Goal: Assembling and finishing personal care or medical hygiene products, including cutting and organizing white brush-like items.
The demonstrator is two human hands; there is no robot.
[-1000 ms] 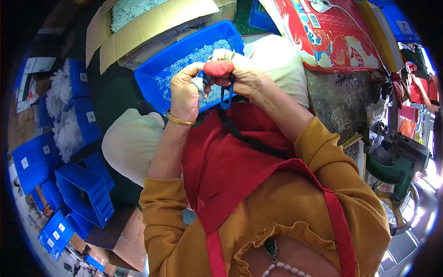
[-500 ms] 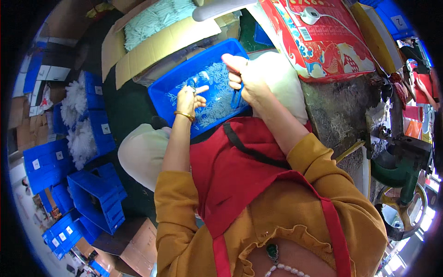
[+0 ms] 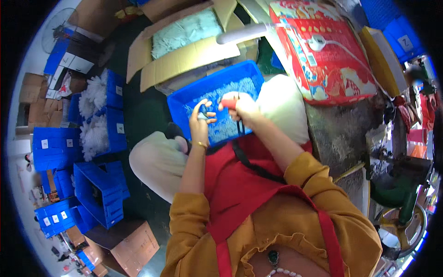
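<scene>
Over the blue bin point(image 3: 179, 111), the left hand point(image 3: 200, 121) has its grip spread (right hand point(image 3: 246, 110): unclear).

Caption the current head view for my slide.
Left hand and right hand over a blue bin of small pale pieces.

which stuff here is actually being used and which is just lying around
In use, it seems:
left hand and right hand
blue bin beneath them
small pale pieces inside it

Apparently just lying about:
red printed package
white corded device on it
blue crates at left
fluffy white bundles
</scene>
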